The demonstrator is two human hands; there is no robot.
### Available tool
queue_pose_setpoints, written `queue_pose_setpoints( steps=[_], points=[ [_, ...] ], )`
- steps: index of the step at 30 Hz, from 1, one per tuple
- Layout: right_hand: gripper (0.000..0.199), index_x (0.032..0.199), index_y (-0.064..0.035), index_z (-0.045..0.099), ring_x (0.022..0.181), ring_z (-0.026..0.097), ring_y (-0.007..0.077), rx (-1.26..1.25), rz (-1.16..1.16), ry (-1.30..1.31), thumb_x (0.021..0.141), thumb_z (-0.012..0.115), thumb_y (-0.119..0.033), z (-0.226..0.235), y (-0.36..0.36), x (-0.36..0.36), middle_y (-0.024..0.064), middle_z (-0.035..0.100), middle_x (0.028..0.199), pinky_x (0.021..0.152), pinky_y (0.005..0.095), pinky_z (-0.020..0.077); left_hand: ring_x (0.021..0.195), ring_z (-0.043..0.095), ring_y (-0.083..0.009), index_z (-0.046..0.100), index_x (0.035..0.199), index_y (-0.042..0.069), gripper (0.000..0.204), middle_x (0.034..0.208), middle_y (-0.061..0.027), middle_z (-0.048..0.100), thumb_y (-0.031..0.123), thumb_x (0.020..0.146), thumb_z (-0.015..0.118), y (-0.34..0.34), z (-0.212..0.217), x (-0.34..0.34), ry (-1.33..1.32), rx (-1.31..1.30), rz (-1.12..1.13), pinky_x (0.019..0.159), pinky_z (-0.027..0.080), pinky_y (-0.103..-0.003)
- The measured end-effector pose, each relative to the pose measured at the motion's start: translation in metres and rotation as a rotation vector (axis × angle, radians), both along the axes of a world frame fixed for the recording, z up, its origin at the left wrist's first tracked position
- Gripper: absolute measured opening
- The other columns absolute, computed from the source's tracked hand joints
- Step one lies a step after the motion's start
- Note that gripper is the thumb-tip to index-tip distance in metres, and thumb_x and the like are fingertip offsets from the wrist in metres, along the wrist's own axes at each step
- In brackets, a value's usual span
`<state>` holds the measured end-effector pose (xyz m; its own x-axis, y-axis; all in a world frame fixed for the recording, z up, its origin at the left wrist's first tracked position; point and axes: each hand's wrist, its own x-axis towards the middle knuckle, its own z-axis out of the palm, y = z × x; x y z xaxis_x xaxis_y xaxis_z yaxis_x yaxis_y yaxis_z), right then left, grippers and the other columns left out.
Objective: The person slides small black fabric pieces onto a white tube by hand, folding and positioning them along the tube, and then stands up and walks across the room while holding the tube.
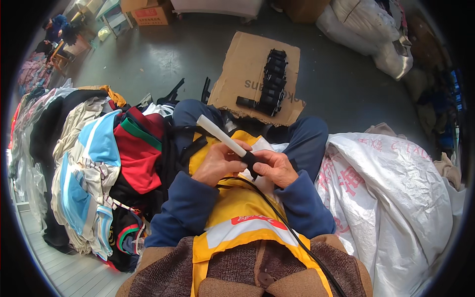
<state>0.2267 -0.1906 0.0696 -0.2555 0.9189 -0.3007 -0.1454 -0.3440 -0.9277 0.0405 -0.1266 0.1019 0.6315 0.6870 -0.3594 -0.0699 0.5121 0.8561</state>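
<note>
Above my lap, a slim white tube point(216, 130) slants up to the left, its lower end wrapped in a black strip of cloth point(250, 159). My left hand point(217, 161) closes its fingers round the tube just beside the wrap. Thumb and fingers of my right hand point(278, 168) pinch the black strip from the other side. A short dark tail of it hangs down between the hands. Under both hands lies my yellow apron point(237, 198). Beyond my knees, several small black rolled bundles point(273, 84) sit in a row on a cardboard sheet point(237, 64).
Piled clothes point(141, 153) in red, light blue, cream and black crowd my left side. At my right bulges a large white woven sack point(381, 198). White bags point(366, 29) and cardboard boxes point(153, 15) stand farther off. Another person point(57, 27) is at the far left.
</note>
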Motion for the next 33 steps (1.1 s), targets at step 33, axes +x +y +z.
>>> queue_pose_setpoints(
  steps=[33],
  points=[
    [0.017, 0.094, -0.0016, 0.05, 0.078, 0.057, 0.0361, 0.295, 0.062, -0.75, 0.087, 0.046, -0.017, -0.006, -0.003, -0.046, 0.0198, 0.058, 0.083, 0.067, 0.0419, 0.0441, 0.046, 0.056, -0.0173, 0.054, 0.08, 0.005, 0.01, 0.054, -0.0037, 0.053, 0.014, 0.075, 0.053, 0.064, -0.041, -0.037, 0.943, 1.963, -0.474, 0.042, 0.042, -0.03]
  ],
)
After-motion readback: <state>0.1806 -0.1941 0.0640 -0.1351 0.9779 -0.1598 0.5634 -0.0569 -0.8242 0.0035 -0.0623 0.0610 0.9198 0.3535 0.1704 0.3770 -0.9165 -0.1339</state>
